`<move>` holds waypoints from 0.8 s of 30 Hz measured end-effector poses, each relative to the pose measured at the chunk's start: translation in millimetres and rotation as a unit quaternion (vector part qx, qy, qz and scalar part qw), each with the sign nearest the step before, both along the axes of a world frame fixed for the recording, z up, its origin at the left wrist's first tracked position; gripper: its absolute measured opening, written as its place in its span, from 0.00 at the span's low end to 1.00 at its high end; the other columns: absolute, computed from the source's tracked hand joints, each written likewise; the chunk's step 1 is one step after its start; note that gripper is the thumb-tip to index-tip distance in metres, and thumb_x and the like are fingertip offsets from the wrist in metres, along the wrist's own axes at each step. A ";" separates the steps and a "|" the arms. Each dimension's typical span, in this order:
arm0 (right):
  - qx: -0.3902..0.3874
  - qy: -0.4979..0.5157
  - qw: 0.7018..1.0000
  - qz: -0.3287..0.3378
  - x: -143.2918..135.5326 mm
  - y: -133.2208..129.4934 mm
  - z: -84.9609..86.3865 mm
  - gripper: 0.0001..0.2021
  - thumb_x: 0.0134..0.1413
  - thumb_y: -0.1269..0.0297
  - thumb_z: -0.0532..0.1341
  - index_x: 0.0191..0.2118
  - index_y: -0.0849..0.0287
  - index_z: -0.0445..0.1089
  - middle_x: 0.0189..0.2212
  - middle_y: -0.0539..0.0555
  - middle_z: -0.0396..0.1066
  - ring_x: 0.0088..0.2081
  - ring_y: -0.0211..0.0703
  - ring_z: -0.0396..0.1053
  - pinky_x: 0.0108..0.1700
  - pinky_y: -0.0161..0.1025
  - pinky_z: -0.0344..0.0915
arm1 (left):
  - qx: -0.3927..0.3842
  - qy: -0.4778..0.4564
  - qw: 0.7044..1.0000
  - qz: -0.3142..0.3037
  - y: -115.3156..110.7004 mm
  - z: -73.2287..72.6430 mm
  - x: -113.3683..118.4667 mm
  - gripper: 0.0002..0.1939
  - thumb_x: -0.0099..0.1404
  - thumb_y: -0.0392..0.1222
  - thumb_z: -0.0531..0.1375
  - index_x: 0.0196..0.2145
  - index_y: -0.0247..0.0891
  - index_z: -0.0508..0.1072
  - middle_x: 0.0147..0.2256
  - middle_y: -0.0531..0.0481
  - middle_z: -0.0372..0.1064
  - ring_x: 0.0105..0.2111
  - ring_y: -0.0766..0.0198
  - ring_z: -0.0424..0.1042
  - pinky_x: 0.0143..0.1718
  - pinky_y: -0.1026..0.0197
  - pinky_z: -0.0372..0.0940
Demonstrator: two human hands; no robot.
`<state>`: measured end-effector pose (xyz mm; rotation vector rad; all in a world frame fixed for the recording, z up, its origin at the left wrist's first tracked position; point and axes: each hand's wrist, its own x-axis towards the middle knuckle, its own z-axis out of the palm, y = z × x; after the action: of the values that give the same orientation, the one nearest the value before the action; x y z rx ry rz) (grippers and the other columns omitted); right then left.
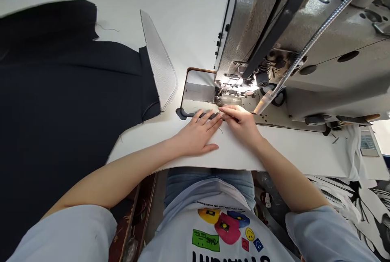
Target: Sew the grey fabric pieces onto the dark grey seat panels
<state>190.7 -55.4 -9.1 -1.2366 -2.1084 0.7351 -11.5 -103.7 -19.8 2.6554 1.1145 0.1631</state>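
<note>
My left hand [199,134] lies flat with its fingers spread on a narrow dark fabric strip [190,114] at the front of the sewing machine's plate [198,105]. Just to its right, my right hand [242,126] has thumb and fingers pinched together at the strip's right end, close to the lit needle area [234,91]. What the pinch holds is too small to make out. A short loose thread lies by my left fingertips. Far to the left, a large dark garment piece [76,91] with a light grey pocket-shaped panel [158,63] spreads over the table.
The sewing machine [252,22] fills the upper right, with a braided flexible lamp arm [323,30] slanting down close to my right hand. White cloth [355,152] hangs at the table's right end. The white table's [131,148] front edge runs under my forearms.
</note>
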 end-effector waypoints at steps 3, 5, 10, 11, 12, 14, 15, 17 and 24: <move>-0.014 0.067 0.998 0.009 -14.0 2.5 -3.5 0.15 0.62 0.63 0.54 0.46 0.56 0.76 0.46 0.56 0.76 0.47 0.45 0.73 0.49 0.42 0.70 | 0.004 -0.056 0.998 -0.002 5.1 -1.0 -3.7 0.36 0.67 0.55 0.58 0.65 0.30 0.59 0.64 0.34 0.55 0.66 0.38 0.48 0.65 0.37 0.40; -0.010 0.061 0.998 -0.004 -9.9 -0.6 -5.0 0.14 0.62 0.64 0.54 0.44 0.56 0.76 0.41 0.55 0.77 0.42 0.45 0.75 0.45 0.42 0.71 | 0.017 -0.124 0.992 -0.020 10.0 -1.7 -7.3 0.24 0.69 0.50 0.55 0.57 0.35 0.70 0.58 0.38 0.66 0.61 0.44 0.60 0.62 0.44 0.50; 0.025 -0.007 0.999 0.047 24.2 -18.6 -4.2 0.16 0.55 0.73 0.55 0.44 0.53 0.76 0.40 0.52 0.78 0.39 0.43 0.75 0.42 0.40 0.72 | 0.106 -0.241 0.965 -0.005 33.9 -1.5 -5.4 0.17 0.72 0.39 0.48 0.50 0.40 0.74 0.52 0.44 0.72 0.46 0.58 0.71 0.48 0.55 0.63; 0.027 -0.018 0.998 0.058 29.8 -21.7 -3.9 0.17 0.54 0.74 0.54 0.45 0.53 0.75 0.41 0.51 0.78 0.39 0.42 0.75 0.42 0.39 0.72 | 0.117 -0.228 0.967 -0.015 39.9 -1.5 -1.9 0.18 0.71 0.38 0.47 0.51 0.39 0.72 0.53 0.44 0.71 0.47 0.57 0.70 0.48 0.54 0.63; 0.029 -0.024 0.997 0.062 34.0 -23.9 -3.7 0.18 0.54 0.74 0.54 0.45 0.52 0.75 0.42 0.51 0.77 0.40 0.42 0.76 0.42 0.39 0.72 | 0.120 -0.205 0.971 -0.029 45.6 -1.6 2.1 0.17 0.72 0.37 0.47 0.51 0.39 0.72 0.53 0.43 0.71 0.46 0.57 0.70 0.48 0.54 0.63; 0.035 -0.031 0.998 0.037 38.3 -25.1 -3.3 0.16 0.55 0.73 0.55 0.44 0.53 0.75 0.40 0.51 0.78 0.39 0.42 0.76 0.41 0.39 0.72 | 0.113 -0.153 0.981 -0.047 54.1 -2.5 10.3 0.16 0.72 0.36 0.48 0.48 0.38 0.74 0.46 0.44 0.74 0.42 0.57 0.69 0.45 0.55 0.63; 0.037 -0.032 0.999 0.014 38.8 -24.2 -3.1 0.14 0.56 0.71 0.55 0.43 0.54 0.75 0.37 0.51 0.78 0.37 0.42 0.76 0.40 0.39 0.72 | 0.112 -0.135 0.984 -0.043 56.6 -3.4 13.5 0.16 0.72 0.36 0.48 0.44 0.37 0.75 0.41 0.44 0.75 0.40 0.58 0.69 0.44 0.55 0.62; 0.032 -0.034 0.998 -0.037 37.8 -20.7 -2.8 0.11 0.59 0.67 0.56 0.42 0.54 0.75 0.29 0.51 0.77 0.35 0.44 0.76 0.39 0.40 0.72 | 0.115 -0.127 0.985 -0.019 58.4 -5.9 17.1 0.16 0.73 0.36 0.48 0.38 0.36 0.76 0.34 0.45 0.73 0.37 0.59 0.68 0.43 0.56 0.62; -0.113 0.103 0.979 -0.135 30.0 -26.6 6.6 0.20 0.62 0.48 0.56 0.52 0.55 0.69 0.30 0.50 0.73 0.27 0.39 0.71 0.34 0.39 0.68 | 0.035 -0.247 0.963 0.106 57.2 -11.9 12.0 0.15 0.71 0.40 0.52 0.32 0.37 0.76 0.32 0.49 0.73 0.34 0.62 0.68 0.43 0.58 0.62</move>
<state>220.7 -82.0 -2.5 -1.4631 -1.6846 0.9513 0.5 -46.4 -31.7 2.3421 1.2219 0.8656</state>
